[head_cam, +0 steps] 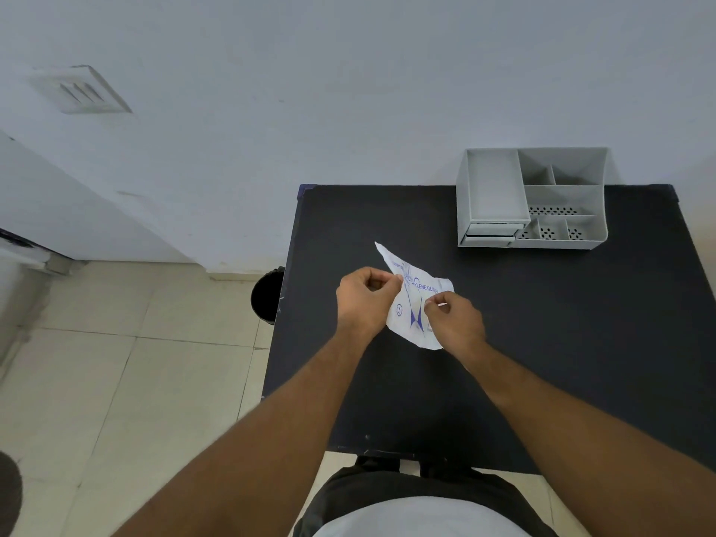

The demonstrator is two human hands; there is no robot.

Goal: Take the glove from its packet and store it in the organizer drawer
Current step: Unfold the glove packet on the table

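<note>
A white glove packet (411, 304) with blue print is held just above the middle of the black table (542, 343). My left hand (364, 298) pinches its upper left edge. My right hand (457, 317) pinches its right side, and part of the packet is hidden behind it. The glove itself does not show. A grey organizer (532, 197) stands at the table's far right, with open compartments on the right and a small drawer (490, 231) at its lower left front, which looks shut.
A black bin (267, 294) stands on the tiled floor against the table's left edge. A white wall runs behind the table. The table's near edge is close to my body.
</note>
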